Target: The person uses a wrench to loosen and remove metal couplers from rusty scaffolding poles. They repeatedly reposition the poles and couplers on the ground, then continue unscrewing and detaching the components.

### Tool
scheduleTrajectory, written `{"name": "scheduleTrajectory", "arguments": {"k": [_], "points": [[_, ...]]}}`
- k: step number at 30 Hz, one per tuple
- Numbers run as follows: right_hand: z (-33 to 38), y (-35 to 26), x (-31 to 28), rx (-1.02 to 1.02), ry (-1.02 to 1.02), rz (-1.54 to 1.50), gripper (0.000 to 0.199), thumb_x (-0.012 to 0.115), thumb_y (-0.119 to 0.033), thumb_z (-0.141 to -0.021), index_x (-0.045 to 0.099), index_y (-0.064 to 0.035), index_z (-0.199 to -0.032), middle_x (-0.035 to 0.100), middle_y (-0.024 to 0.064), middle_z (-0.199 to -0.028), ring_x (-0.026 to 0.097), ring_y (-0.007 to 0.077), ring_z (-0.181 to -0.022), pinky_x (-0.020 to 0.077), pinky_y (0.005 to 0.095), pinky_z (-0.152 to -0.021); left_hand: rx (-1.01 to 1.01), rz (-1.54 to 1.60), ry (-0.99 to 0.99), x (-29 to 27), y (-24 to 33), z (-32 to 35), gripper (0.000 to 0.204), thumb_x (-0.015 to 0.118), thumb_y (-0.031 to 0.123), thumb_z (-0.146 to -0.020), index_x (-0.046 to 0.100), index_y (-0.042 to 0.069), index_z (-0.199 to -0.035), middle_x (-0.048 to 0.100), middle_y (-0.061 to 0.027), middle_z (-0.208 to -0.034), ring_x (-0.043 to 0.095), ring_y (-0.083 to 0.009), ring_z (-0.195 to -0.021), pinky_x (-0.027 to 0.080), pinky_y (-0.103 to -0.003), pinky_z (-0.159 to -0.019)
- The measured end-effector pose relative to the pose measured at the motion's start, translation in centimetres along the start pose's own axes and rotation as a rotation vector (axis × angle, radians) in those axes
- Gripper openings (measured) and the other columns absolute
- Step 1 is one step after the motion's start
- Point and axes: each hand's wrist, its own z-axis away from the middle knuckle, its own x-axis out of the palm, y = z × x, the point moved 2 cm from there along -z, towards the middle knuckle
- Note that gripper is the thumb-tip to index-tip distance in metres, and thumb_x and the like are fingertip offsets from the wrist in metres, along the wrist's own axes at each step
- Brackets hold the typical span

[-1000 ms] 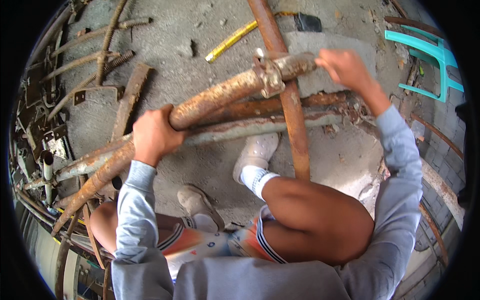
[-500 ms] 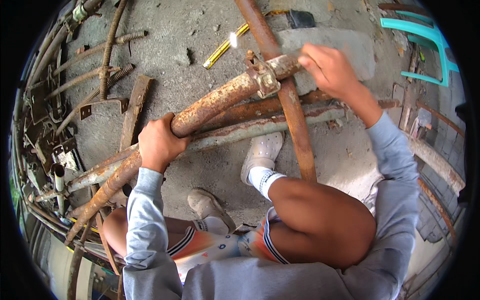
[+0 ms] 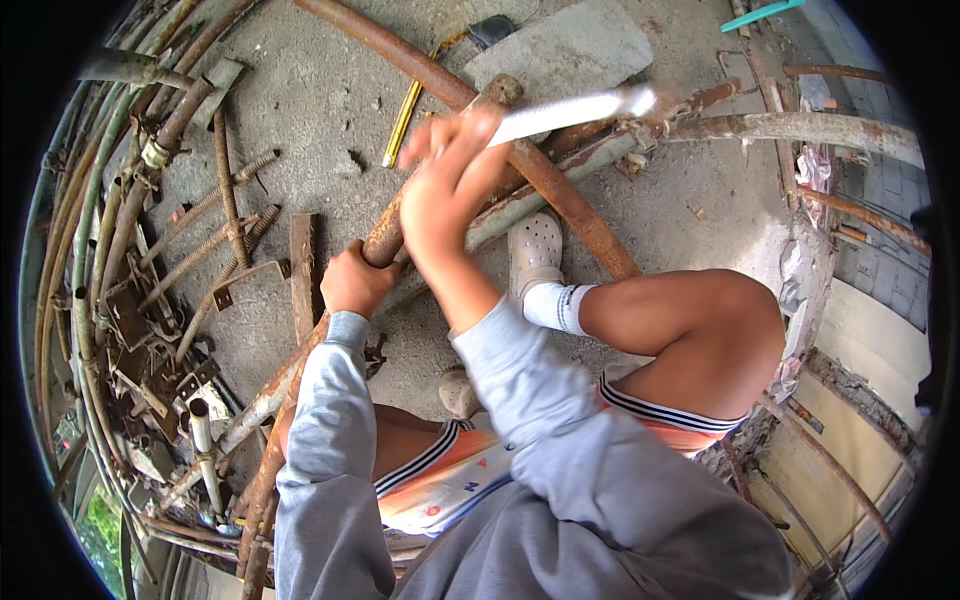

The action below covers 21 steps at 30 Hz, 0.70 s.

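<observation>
My left hand [image 3: 357, 280] is closed around a rusty steel pipe [image 3: 384, 236] that slants up from the lower left. My right hand [image 3: 452, 190], smeared by motion, crosses in front of the pipe's upper part. From its closed fingers a silver bar-shaped tool [image 3: 570, 112] sticks out to the right; blur hides its exact kind. The pipe's far end [image 3: 505, 90] shows just beyond the hand. The fitting on the pipe is covered by the right hand. A second rusty pipe [image 3: 570, 205] crosses beneath, running from the upper left toward my knee.
Bent pipes and rusty metal scraps [image 3: 140, 370] pile up along the left. A wooden strip [image 3: 304, 275] lies near my left hand. Beyond the pipes are a yellow level-like bar [image 3: 402, 125], a flat grey slab [image 3: 570, 50] and a dark object [image 3: 490, 31]. My shoe [image 3: 535, 250] stands beside the crossing pipe.
My right hand has swung left from the pipe's far end to above its upper part, and the silver tool now shows clearly. The left hand keeps its hold. The view has shifted.
</observation>
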Motion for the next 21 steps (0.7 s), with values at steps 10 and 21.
{"name": "scheduleTrajectory", "arguments": {"k": [10, 21], "points": [[6.0, 7.0, -6.5, 0.274, -0.138, 0.786, 0.02, 0.041, -0.016, -0.109, 0.05, -0.0025, -0.096, 0.046, -0.0031, -0.067, 0.048, 0.0084, -0.055, 0.0409, 0.0272, -0.049, 0.028, 0.005, 0.033, 0.9, -0.1, 0.2, 0.057, 0.08, 0.053, -0.07, 0.073, 0.004, -0.1, 0.075, -0.0222, -0.093, 0.074, -0.038, -0.092, 0.059, -0.047, -0.084], [7.1, 5.3, -3.8, 0.43, -0.073, 0.624, 0.025, 0.045, -0.014, -0.105, 0.06, 0.0042, -0.098, 0.069, 0.0255, -0.09, 0.068, 0.0438, -0.087, 0.0511, 0.0502, -0.078, -0.03, -0.046, -0.006, 1.0, -1.8, -0.9, 0.042, 0.068, 0.046, -0.087, 0.075, 0.01, -0.107, 0.075, -0.0222, -0.099, 0.073, -0.0407, -0.096, 0.058, -0.051, -0.085]]}}
